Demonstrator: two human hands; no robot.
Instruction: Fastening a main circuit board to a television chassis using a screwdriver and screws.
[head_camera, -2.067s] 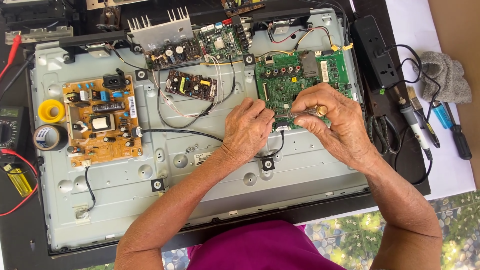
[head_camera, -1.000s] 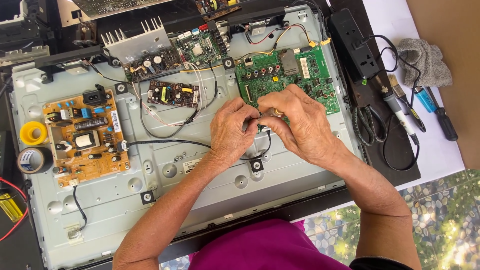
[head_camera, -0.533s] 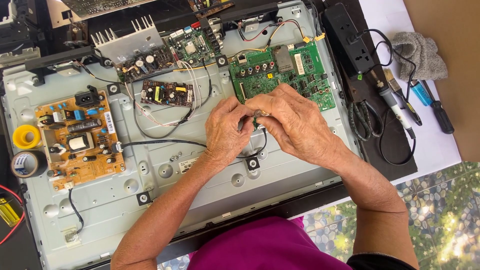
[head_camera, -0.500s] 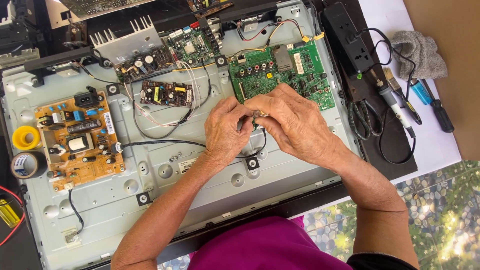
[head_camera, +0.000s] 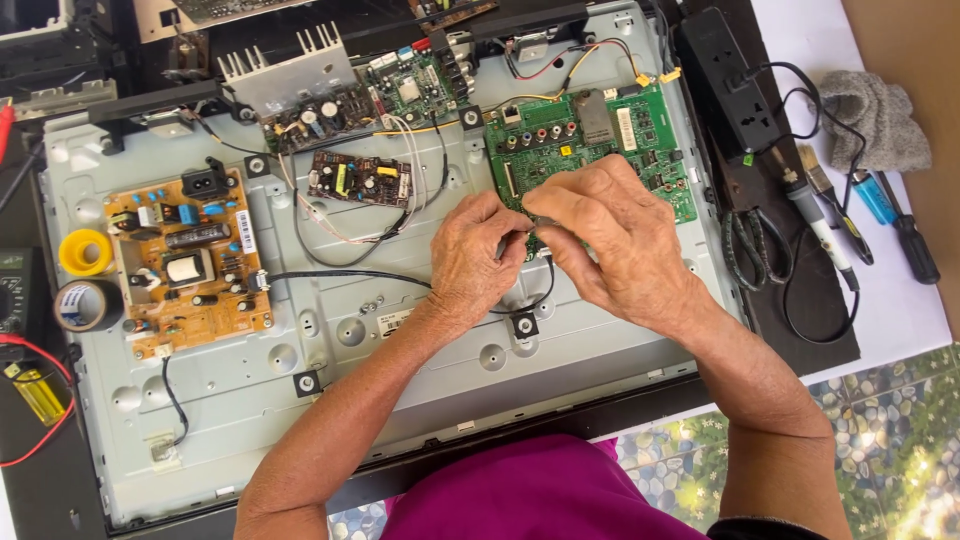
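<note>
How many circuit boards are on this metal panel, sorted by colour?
Green: 2, the large board by the hands, and one beside the heatsink
Orange-brown: 1
Dark: 1
Total: 4

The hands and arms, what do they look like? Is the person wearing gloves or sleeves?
No gloves. The left hand and right hand are bare, wrinkled and veined, with no rings or watch showing. Both forearms are bare too, with no sleeves reaching them. Near the bottom edge you can see a magenta top.
</note>
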